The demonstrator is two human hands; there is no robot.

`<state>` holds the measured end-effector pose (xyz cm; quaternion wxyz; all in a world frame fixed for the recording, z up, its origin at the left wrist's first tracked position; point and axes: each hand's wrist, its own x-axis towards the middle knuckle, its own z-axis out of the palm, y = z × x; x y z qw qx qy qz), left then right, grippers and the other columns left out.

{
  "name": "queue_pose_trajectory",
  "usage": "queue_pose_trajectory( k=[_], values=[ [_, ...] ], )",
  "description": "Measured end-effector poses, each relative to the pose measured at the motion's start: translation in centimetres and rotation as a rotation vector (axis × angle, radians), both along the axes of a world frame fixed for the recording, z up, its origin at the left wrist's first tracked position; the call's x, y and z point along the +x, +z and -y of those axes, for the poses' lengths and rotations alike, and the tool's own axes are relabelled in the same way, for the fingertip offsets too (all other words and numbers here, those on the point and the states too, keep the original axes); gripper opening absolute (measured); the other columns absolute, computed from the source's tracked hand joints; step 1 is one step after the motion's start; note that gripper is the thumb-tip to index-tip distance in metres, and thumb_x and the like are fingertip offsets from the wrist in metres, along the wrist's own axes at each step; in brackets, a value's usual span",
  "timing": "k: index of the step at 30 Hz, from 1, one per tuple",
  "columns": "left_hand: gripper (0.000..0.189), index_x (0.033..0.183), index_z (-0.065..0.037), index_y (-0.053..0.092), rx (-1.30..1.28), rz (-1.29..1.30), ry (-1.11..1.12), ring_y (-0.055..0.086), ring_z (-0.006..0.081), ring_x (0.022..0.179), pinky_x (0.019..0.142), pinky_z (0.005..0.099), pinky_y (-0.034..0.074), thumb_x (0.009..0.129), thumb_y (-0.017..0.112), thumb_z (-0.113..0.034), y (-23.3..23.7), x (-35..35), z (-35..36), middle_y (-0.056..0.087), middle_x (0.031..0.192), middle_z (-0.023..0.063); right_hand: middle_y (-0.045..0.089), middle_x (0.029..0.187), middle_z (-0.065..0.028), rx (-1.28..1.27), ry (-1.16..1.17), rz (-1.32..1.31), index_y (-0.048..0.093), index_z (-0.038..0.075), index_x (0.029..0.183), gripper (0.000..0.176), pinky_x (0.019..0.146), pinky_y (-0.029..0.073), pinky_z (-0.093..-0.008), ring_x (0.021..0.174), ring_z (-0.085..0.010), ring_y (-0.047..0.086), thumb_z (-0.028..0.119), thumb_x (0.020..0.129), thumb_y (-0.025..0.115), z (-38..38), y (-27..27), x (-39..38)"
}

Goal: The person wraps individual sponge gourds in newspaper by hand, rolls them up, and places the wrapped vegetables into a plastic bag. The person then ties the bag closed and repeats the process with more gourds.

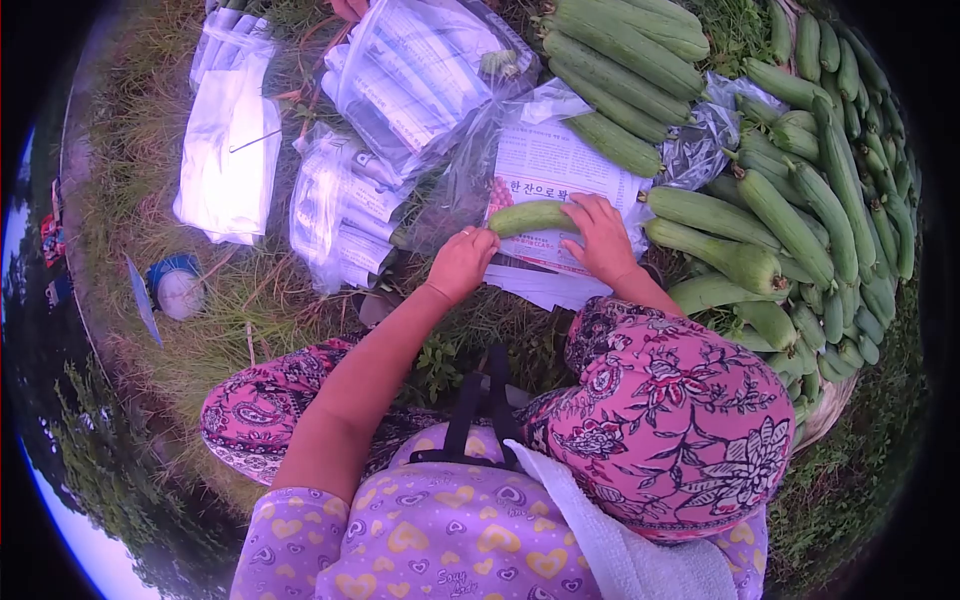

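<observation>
A single green sponge gourd (pixel 530 218) lies crosswise on a sheet of printed newspaper (pixel 530 150) in front of me. My left hand (pixel 465 262) pinches its left end. On its right end, my right hand (pixel 602 238) has its fingers over the top and the thumb below. More newspaper sheets (pixel 545 287) stick out under the printed one. Just beyond the sheet, several large sponge gourds (pixel 625 50) lie side by side, one of them resting on the paper.
A big heap of sponge gourds (pixel 780 215) fills the right side. Clear plastic bags of newspaper-wrapped rolls (pixel 410 90) lie at the upper left, near a white bag (pixel 228 160). A blue-and-white round object (pixel 180 290) sits on the grass. Crumpled clear plastic (pixel 708 140) is beside the heap.
</observation>
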<state>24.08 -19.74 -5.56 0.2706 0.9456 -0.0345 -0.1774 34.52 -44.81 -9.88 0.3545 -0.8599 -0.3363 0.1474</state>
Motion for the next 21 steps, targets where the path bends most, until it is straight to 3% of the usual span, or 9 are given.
queue_pose_trajectory(
  k=[2, 5, 8, 11, 17, 20, 21],
  values=[
    [0.006, 0.090, -0.009, 0.056, 0.026, -0.010, -0.025, 0.058, 0.0290, 0.088, 0.080, 0.0413, 0.046, 0.088, 0.058, -0.014, -0.1, -0.1, 0.1, 0.061, 0.087, 0.0078, 0.058, 0.112, -0.0092, -0.107, 0.010, -0.118, 0.059, 0.008, 0.115, 0.049, 0.091, 0.046, -0.0393, 0.108, -0.0292, 0.055, 0.020, 0.070, 0.076, -0.1, -1.5, 0.1],
    [0.007, 0.089, -0.009, 0.058, 0.002, 0.077, -0.037, 0.058, 0.0272, 0.089, 0.079, 0.0399, 0.046, 0.086, 0.061, -0.014, 0.7, 0.5, 0.3, 0.063, 0.087, 0.0060, 0.059, 0.113, -0.0146, -0.060, -0.014, -0.458, 0.057, 0.005, 0.119, 0.055, 0.092, 0.045, -0.0380, 0.109, -0.0319, 0.055, 0.016, 0.069, 0.077, 0.0, -1.5, 0.3],
    [0.007, 0.088, -0.009, 0.060, 0.003, 0.111, 0.001, 0.058, 0.0262, 0.089, 0.078, 0.0385, 0.046, 0.083, 0.063, -0.013, 1.0, 0.9, 0.3, 0.064, 0.088, 0.0055, 0.060, 0.111, -0.0153, 0.044, -0.013, -0.637, 0.058, 0.004, 0.119, 0.056, 0.092, 0.045, -0.0380, 0.107, -0.0315, 0.057, 0.020, 0.069, 0.077, 0.8, -3.2, -0.4],
    [0.007, 0.087, -0.009, 0.061, -0.012, 0.108, 0.058, 0.059, 0.0262, 0.090, 0.077, 0.0378, 0.045, 0.081, 0.065, -0.011, 0.8, 1.0, 0.1, 0.064, 0.088, 0.0056, 0.060, 0.110, -0.0132, 0.006, 0.018, -0.659, 0.061, 0.004, 0.117, 0.053, 0.093, 0.045, -0.0372, 0.106, -0.0302, 0.056, 0.021, 0.070, 0.078, 0.8, -2.8, -0.3],
    [0.011, 0.087, -0.006, 0.059, -0.104, 0.130, 0.161, 0.060, 0.0303, 0.092, 0.078, 0.0417, 0.048, 0.079, 0.066, -0.006, 0.4, 1.8, 0.5, 0.064, 0.088, 0.0098, 0.060, 0.105, -0.0104, 0.068, 0.018, -0.419, 0.065, 0.005, 0.110, 0.043, 0.091, 0.044, -0.0401, 0.105, -0.0303, 0.054, 0.022, 0.072, 0.074, 1.1, -4.3, -0.6],
    [0.015, 0.093, -0.005, 0.058, -0.163, 0.099, 0.278, 0.062, 0.0338, 0.088, 0.077, 0.0437, 0.049, 0.080, 0.066, -0.005, 0.1, 2.4, 0.6, 0.064, 0.088, 0.0126, 0.060, 0.102, -0.0075, 0.224, -0.059, -0.206, 0.066, 0.006, 0.101, 0.032, 0.088, 0.044, -0.0392, 0.099, -0.0277, 0.055, 0.020, 0.073, 0.073, 0.4, -0.8, 0.2],
    [0.016, 0.094, -0.005, 0.058, -0.154, 0.079, 0.288, 0.062, 0.0341, 0.088, 0.076, 0.0436, 0.050, 0.080, 0.066, -0.005, 0.0, 2.7, 0.4, 0.064, 0.089, 0.0130, 0.060, 0.100, -0.0063, 0.251, 0.014, -0.177, 0.065, 0.006, 0.097, 0.029, 0.087, 0.044, -0.0383, 0.098, -0.0263, 0.055, 0.019, 0.073, 0.072, 0.2, 0.5, 0.3]
  ],
)
